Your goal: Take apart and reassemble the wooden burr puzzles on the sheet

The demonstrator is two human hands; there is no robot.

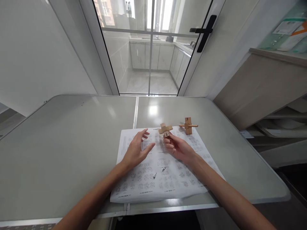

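Note:
My right hand [177,147] grips a small wooden interlocking puzzle [165,128] by its lower end, holding it above the paper. The puzzle has crossed pieces, and a handwritten mark like a 3 shows on the near end. My left hand [136,149] hovers over the paper to the left, its fingers and thumb apart with nothing between them. A second wooden puzzle [188,126] stands at the far right edge of the sheet, with thin bars sticking out sideways and a mark on top. Under both hands lies a printed instruction sheet [144,179] with many small diagrams.
The sheet lies on a grey folding table [72,153] with a seam down its middle. A glass door [134,57] with a black handle [205,32] is behind the table. To the right, shelves [263,80] hold a greenish plastic package [287,33].

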